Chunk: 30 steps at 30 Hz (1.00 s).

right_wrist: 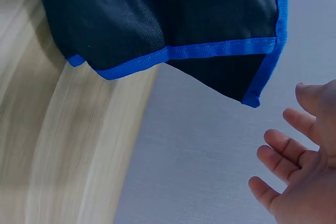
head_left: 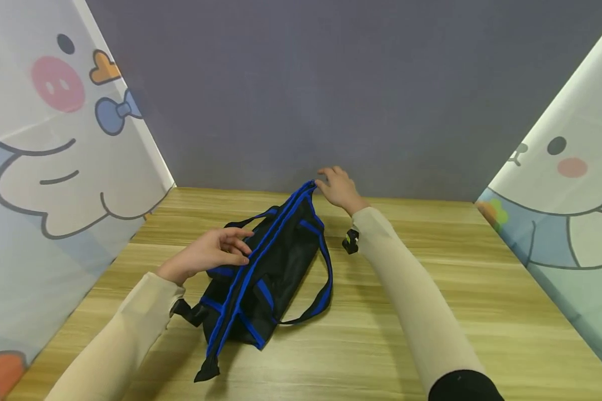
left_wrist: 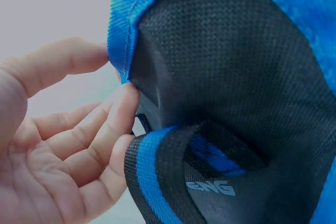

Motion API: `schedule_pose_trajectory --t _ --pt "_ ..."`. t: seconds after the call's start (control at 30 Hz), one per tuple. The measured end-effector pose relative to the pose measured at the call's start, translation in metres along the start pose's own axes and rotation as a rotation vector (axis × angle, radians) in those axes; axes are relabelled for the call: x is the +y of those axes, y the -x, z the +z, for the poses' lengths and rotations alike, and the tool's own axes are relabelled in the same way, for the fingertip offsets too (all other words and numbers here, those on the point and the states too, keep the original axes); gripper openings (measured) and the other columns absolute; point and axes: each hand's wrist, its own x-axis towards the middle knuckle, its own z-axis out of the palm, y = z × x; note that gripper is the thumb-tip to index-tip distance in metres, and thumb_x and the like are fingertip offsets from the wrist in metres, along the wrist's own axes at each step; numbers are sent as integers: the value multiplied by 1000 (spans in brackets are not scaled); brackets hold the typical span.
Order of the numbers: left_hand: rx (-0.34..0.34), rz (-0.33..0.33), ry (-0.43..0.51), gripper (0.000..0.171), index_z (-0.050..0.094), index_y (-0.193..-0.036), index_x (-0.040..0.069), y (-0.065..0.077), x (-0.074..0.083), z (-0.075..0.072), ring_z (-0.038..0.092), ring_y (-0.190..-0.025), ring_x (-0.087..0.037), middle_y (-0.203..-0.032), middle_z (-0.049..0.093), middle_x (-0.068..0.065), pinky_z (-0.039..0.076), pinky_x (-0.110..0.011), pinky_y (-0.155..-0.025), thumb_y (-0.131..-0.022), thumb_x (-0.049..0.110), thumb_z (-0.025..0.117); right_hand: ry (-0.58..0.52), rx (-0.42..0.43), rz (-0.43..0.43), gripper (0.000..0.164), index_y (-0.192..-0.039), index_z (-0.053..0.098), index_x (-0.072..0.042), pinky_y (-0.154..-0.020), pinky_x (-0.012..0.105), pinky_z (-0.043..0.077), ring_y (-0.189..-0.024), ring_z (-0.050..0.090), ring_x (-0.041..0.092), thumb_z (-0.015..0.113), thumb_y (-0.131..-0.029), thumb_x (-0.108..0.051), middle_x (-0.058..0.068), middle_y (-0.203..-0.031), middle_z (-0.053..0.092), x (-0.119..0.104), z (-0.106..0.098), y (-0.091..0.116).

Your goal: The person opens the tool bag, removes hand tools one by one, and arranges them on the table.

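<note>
A black bag (head_left: 293, 262) with blue trim stands slanted on the table, its long top opening edged by two blue strips. My left hand (head_left: 213, 250) is at the bag's upper edge, left of the middle. In the left wrist view its thumb and index fingertip pinch the blue trim (left_wrist: 122, 30), and another fingertip meets a black-and-blue strap (left_wrist: 152, 174). My right hand (head_left: 339, 186) hovers at the bag's far corner, fingers spread and bent a little. A gap separates it from the corner (right_wrist: 252, 99) in the right wrist view.
A wood-grain table (head_left: 406, 334) lies beneath the bag. Behind it rises a plain grey panel (head_left: 331, 89), with cartoon-printed panels at left (head_left: 40, 184) and right (head_left: 577, 223). A looped handle (head_left: 326, 295) spreads over the table on the bag's right.
</note>
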Motion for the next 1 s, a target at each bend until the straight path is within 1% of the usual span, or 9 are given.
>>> schedule_pose_trajectory --t 0.1,0.27,0.43,0.5,0.6,0.77,0.87,1.0 --pt "-17 -9 23 63 42 -143 -11 0 -1 0 68 -94 -21 -106 70 -13 56 -29 -84 -90 4 71 -20 -18 40 45 -145 47 -5 -103 57 37 -128 43 37 46 -108 -28 20 -141 44 -2 1 -6" --pt "-24 -8 37 59 43 -142 -12 -1 -3 0 69 -94 -22 -103 71 -14 56 -30 -85 -91 1 69 16 -44 86 45 -146 48 -6 -106 57 36 -134 39 39 45 -108 -31 20 -144 43 -7 4 -13" --pt "-19 -17 46 57 45 -141 -11 -1 -5 1 69 -94 -22 -103 71 -14 56 -36 -89 -91 0 69 52 -94 115 44 -145 50 -8 -109 59 33 -136 37 38 43 -108 -31 18 -146 43 -7 11 -17" --pt "-19 -15 46 57 45 -141 -11 -2 -5 1 69 -95 -22 -103 71 -14 55 -38 -91 -91 0 69 53 -94 119 42 -143 52 -8 -109 59 33 -135 38 38 43 -108 -30 17 -144 44 -6 14 -18" --pt "-16 -13 46 56 45 -141 -11 -2 -5 2 68 -96 -22 -102 71 -13 54 -40 -92 -91 0 69 40 -57 112 39 -138 57 -7 -106 59 37 -129 44 37 47 -107 -28 17 -138 49 -5 15 -18" --pt "-11 -18 52 56 46 -140 -11 -4 -5 2 68 -95 -22 -102 71 -13 54 -40 -93 -91 0 69 -29 49 109 31 -126 66 -2 -91 48 49 -106 59 33 59 -102 -21 17 -116 63 -4 16 -16" --pt "-5 -26 52 55 47 -139 -11 -5 -4 3 68 -95 -22 -101 71 -12 53 -41 -94 -90 0 70 -82 108 113 26 -117 69 0 -85 43 53 -98 63 31 64 -99 -18 17 -109 67 -2 18 -15" --pt "1 -28 40 53 49 -137 -12 -7 -3 3 69 -93 -22 -100 72 -13 54 -43 -94 -90 0 70 -133 167 96 20 -107 72 1 -82 42 54 -93 65 31 66 -98 -15 17 -104 71 2 21 -16"
